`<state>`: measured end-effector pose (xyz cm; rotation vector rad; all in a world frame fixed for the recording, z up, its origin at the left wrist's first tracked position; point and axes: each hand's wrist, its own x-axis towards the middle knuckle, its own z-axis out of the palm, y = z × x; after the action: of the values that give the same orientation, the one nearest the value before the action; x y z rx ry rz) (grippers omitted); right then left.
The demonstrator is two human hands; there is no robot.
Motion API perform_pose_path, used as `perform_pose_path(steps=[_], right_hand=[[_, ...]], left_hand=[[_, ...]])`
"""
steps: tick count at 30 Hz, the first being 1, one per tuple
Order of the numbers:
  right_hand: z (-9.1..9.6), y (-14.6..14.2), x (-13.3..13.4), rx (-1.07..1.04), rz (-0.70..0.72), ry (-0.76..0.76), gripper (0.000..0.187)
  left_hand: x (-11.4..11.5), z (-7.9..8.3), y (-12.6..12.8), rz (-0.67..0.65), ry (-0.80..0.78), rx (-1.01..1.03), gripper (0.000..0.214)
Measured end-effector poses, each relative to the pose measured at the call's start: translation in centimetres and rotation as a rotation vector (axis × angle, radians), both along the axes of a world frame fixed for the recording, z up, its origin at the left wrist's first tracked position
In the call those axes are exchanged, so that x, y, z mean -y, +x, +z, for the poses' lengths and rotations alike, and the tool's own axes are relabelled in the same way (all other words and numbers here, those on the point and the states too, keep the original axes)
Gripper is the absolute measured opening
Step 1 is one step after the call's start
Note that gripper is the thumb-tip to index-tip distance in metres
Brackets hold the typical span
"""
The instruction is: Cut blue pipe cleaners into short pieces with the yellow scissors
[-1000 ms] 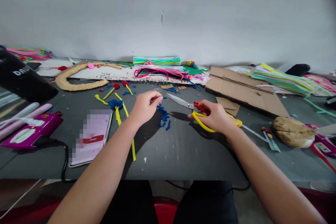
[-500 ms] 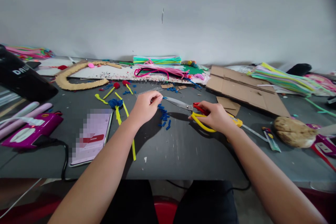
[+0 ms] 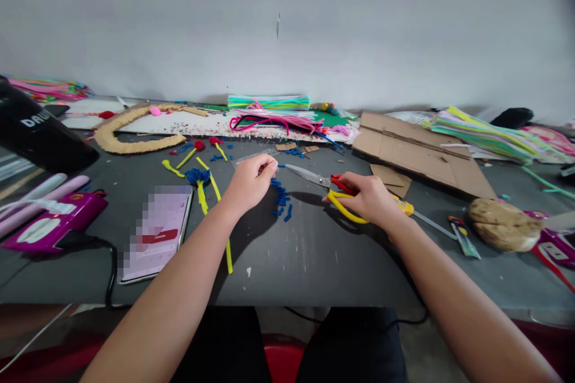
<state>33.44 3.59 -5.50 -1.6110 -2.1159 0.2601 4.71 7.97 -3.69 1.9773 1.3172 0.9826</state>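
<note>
Scissor blades sit slightly back from the left hand now.
It pinches a blue stub; the right hand grips the handles, blue snippets on the bench between.

red and yellow scissors point left, blades seemingly parted, beside a blue strip above blue snippets
</note>
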Motion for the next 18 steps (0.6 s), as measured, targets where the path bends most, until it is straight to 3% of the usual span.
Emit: perform_pose_path(steps=[7, 18], right_hand=[[0.13, -0.42, 0.36, -0.046, -0.029, -0.012, 0.044], [-0.16, -0.17, 0.09, -0.015, 0.008, -0.007, 0.033]], left_hand=[[0.09, -0.02, 0.26, 0.018, -0.056, 0.066, 0.023], [0.31, 0.32, 0.42, 0.02, -0.023, 0.016, 0.025]])
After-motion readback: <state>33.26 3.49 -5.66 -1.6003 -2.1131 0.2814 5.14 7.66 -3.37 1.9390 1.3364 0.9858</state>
